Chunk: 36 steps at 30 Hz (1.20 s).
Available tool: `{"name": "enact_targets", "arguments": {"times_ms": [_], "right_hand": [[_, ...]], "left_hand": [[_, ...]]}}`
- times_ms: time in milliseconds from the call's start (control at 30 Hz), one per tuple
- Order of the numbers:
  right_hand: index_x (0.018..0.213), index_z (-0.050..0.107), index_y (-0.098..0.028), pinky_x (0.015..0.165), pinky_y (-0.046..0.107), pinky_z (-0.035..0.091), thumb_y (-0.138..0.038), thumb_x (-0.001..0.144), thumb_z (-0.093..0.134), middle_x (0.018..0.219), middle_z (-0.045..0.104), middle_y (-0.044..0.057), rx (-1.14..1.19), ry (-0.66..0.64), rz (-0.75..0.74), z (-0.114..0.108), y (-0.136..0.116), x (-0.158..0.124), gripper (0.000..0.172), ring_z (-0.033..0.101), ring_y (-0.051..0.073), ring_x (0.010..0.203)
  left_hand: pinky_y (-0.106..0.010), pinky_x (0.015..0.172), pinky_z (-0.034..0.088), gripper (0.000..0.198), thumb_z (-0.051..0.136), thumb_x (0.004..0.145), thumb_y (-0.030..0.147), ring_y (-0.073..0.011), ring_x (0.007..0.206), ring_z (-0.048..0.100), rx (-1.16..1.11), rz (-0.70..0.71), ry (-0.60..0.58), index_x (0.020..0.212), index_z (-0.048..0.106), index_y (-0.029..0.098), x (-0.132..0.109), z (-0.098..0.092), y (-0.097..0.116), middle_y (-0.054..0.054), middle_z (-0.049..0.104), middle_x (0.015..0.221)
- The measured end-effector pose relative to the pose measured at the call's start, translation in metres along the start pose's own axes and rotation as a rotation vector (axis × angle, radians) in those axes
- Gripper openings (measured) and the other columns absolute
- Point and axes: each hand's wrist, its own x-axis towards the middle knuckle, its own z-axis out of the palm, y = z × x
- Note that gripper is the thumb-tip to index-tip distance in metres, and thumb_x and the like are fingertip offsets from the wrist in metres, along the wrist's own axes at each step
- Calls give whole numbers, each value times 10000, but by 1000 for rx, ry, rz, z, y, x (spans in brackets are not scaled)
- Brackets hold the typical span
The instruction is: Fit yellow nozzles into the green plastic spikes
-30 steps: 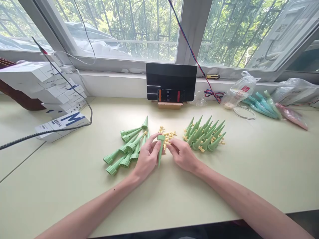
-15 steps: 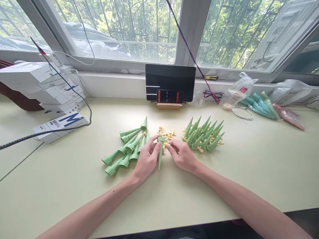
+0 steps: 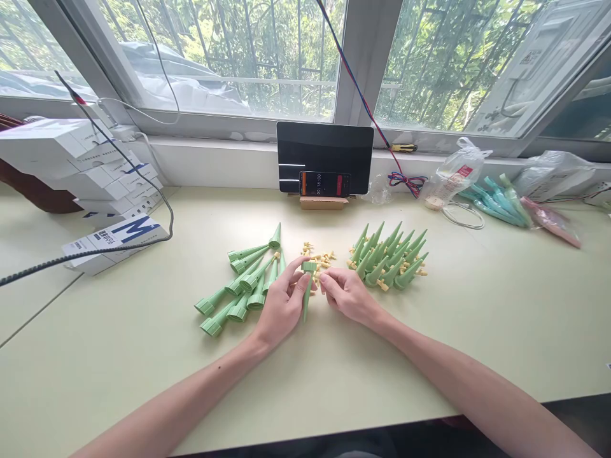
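On the counter [image 3: 429, 356], the small fittings [image 3: 319, 254] lie between two piles: loose spikes [image 3: 238, 286] to the left, fitted spikes [image 3: 389, 261] to the right. Just before the fittings are the left hand [image 3: 281, 305] and right hand [image 3: 348, 296], with a single spike [image 3: 307, 292] between them. Behind the fittings, the phone [image 3: 324, 183] leans on the tablet [image 3: 324, 149]. Boxes [image 3: 71, 159] are stacked far left; bags [image 3: 501, 191] lie far right.

Pale green spike [image 3: 306, 294], small yellow fittings [image 3: 323, 257], black tablet [image 3: 324, 152], white boxes [image 3: 71, 156] with blue lettering, cream-yellow table [image 3: 477, 318].

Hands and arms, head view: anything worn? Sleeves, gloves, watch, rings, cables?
Nothing worn that shows. Left arm and right arm are bare from the frame's bottom edge to the wrists: no sleeves, watch or bands. Left hand and right hand are ungloved, with no rings on the fingers in view. No cables or markers attached.
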Motion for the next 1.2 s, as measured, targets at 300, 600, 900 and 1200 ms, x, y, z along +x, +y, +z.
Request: {"name": "enact_targets", "arguments": {"times_ms": [300, 600, 900, 1200], "right_hand": [[621, 441, -204, 481, 257, 305, -436, 1005, 403, 498, 392, -41, -200, 59, -99, 1, 5, 1, 450, 346, 108, 478], [619, 401, -198, 518, 262, 308, -397, 1014, 395, 556, 413, -33, -247, 96, -191, 4, 6, 2, 443, 367, 101, 512], [635, 483, -193, 509, 261, 323, -428, 1012, 418, 574, 466, -22, -213, 141, -217, 5, 4, 0, 448, 386, 107, 510], [688, 567, -181, 502, 258, 321, -464, 1005, 433, 570, 470, -25, -214, 170, -203, 4, 3, 0, 446, 388, 103, 499]], "left_hand": [[-210, 504, 413, 506, 518, 946, 478, -72, 484, 396, 8, -8, -3, 1385, 496, 228, -1, -1, -2, 5, 600, 775], [-200, 450, 375, 564, 504, 949, 497, -65, 495, 417, -5, -51, -12, 1434, 464, 212, -1, 0, 5, 9, 538, 772], [-197, 413, 338, 699, 604, 899, 477, -78, 514, 410, 51, -79, -76, 1511, 360, 241, -3, 0, 6, 23, 459, 749], [-201, 420, 396, 616, 611, 883, 503, -74, 494, 489, -12, -111, -52, 1391, 437, 201, -1, 4, 6, -45, 631, 909]]}}
